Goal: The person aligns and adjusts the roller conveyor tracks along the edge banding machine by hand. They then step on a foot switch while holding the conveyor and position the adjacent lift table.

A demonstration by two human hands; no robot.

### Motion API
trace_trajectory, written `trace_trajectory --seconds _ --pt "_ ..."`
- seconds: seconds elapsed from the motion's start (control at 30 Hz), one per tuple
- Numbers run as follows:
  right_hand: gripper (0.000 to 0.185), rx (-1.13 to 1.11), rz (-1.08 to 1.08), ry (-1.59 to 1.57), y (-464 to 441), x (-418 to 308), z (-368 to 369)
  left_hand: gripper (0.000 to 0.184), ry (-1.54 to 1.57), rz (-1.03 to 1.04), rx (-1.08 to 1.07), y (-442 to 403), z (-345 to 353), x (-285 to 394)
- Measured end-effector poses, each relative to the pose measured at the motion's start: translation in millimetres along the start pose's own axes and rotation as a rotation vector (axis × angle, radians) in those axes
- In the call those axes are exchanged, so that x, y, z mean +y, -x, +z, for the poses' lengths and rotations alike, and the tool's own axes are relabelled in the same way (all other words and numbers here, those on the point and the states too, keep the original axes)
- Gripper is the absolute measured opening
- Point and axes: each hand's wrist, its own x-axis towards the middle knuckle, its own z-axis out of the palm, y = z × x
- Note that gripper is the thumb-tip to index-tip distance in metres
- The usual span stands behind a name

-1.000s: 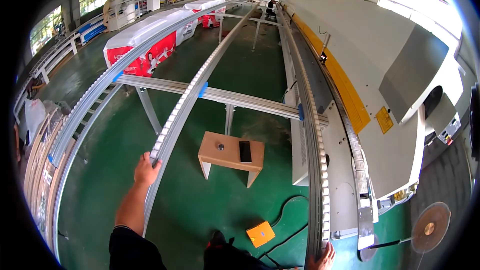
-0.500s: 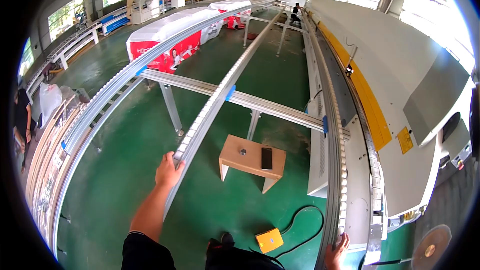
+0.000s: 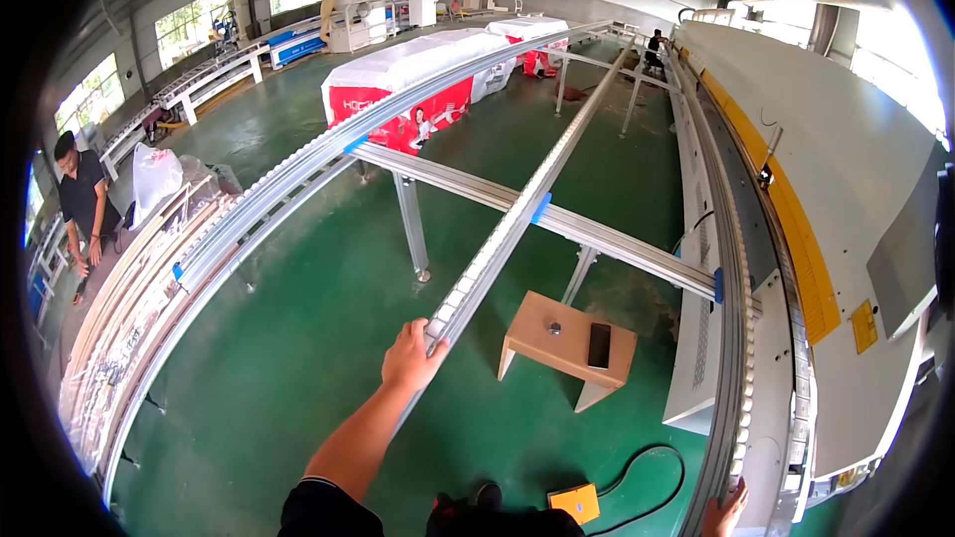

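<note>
My left hand (image 3: 413, 359) is closed over the near end of the middle roller rail (image 3: 507, 229), a long aluminium bar topped with a row of small white rollers. Low at the right, my right hand (image 3: 725, 511) curls onto the near part of the right roller rail (image 3: 734, 358), partly cut off by the frame edge. An aluminium crossbar (image 3: 617, 242) with blue end pieces joins the rails. Between my hands, on the floor, stands a small brown bench (image 3: 537, 358) carrying a dark phone (image 3: 599, 346) and a small round metal piece (image 3: 554, 328).
A large white machine with a yellow strip (image 3: 786, 268) runs along the right. An orange box (image 3: 575, 504) with a black cable lies near my feet. Long wooden strips (image 3: 129, 308) lie left, beside a person (image 3: 85, 194). Red-and-white wrapped stacks (image 3: 398, 89) stand beyond.
My view has turned left and up, so everything sits further right and lower. The person at the left shows more fully. Both hands stay on their rails.
</note>
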Motion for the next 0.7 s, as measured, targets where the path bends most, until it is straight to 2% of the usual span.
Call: trace_trajectory --seconds 0.27,0.33,0.43,0.7 --pt "0.077 0.014 -0.013 -0.044 -13.7 -16.8 1.6 0.052 0.021 0.017 0.022 -0.5 3.2 -0.9" --pt "0.061 0.060 -0.127 -0.056 -15.4 -16.8 3.0 0.052 0.008 0.023 0.021 -1.4 0.9 0.1" --pt "0.066 0.079 -0.178 -0.121 -18.7 -5.7 10.0 0.050 0.006 -0.007 -0.003 -0.6 -0.6 4.1" --pt "0.057 0.081 -0.108 -0.296 -10.2 -48.3 -15.1 0.048 0.021 -0.018 0.032 -2.2 1.5 2.6"
